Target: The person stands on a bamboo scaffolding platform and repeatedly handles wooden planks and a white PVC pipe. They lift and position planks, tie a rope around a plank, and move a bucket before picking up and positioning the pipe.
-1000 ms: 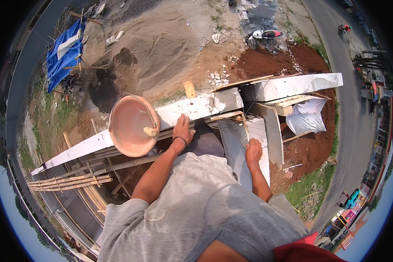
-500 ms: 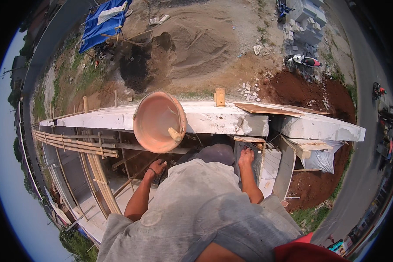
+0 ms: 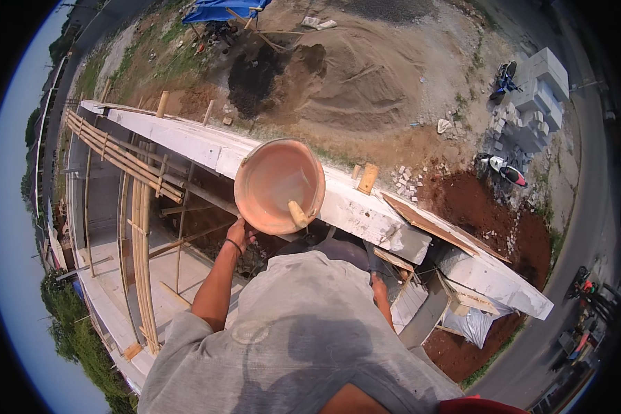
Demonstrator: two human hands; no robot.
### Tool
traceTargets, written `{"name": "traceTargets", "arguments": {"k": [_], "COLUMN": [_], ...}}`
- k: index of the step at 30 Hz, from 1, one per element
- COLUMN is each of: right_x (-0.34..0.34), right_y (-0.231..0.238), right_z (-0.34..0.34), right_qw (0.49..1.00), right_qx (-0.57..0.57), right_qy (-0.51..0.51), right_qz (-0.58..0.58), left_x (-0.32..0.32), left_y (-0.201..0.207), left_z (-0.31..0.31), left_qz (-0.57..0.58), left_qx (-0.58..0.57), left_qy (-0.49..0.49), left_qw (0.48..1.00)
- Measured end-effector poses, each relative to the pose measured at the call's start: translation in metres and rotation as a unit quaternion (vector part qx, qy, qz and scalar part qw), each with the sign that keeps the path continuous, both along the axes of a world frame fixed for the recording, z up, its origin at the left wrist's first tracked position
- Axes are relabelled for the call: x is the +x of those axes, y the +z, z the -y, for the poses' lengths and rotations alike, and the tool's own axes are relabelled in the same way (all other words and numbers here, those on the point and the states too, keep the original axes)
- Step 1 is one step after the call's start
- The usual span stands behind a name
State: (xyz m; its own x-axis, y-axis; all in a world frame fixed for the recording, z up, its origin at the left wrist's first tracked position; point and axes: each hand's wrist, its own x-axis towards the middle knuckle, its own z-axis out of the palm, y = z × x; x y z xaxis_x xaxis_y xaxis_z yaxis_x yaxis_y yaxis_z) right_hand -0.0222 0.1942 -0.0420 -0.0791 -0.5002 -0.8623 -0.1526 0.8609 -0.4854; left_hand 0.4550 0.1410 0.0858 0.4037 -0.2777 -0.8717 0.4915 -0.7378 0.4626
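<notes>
An orange-brown bucket, smeared inside with pale residue, sits on the top of the white block wall. From it sticks the wooden handle of a tool whose other end I cannot make out. Beside the lower left rim of the bucket is my left hand, a dark band at its wrist. Its visible fingers are apart and hold nothing I can see; whether they touch the bucket is unclear. My right hand is low beside my body, next to the wood-edged gap in the wall, its fingers mostly hidden.
Bamboo poles form scaffolding on the left. A wooden stub and a brown board are on the wall top. Beyond the wall lie a sand heap and, below at right, red soil and a parked motorbike.
My view has turned, so the wall now slants down to the right. My left hand has moved up to the bucket's rim. My right hand has shifted lower and closer to my body.
</notes>
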Motion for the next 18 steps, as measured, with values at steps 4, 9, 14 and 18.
{"name": "traceTargets", "arguments": {"k": [4,9,14,18], "right_x": [-0.003,0.089,0.218,0.266], "right_y": [0.108,0.161,0.124,0.101], "right_z": [0.092,0.227,0.3,0.326], "right_qw": [0.961,0.938,0.907,0.898], "right_qx": [0.002,-0.261,-0.284,-0.281], "right_qy": [0.274,0.222,0.275,0.309], "right_qz": [-0.039,0.054,0.147,0.137], "left_x": [-0.02,-0.043,-0.044,-0.025], "left_y": [0.005,0.009,0.007,0.003], "left_z": [-0.016,-0.018,0.002,0.014], "left_qz": [0.025,0.074,0.082,0.068], "left_qx": [-0.013,-0.091,-0.167,-0.193], "left_qy": [0.068,0.107,0.166,0.178], "left_qw": [0.997,0.987,0.968,0.963]}}
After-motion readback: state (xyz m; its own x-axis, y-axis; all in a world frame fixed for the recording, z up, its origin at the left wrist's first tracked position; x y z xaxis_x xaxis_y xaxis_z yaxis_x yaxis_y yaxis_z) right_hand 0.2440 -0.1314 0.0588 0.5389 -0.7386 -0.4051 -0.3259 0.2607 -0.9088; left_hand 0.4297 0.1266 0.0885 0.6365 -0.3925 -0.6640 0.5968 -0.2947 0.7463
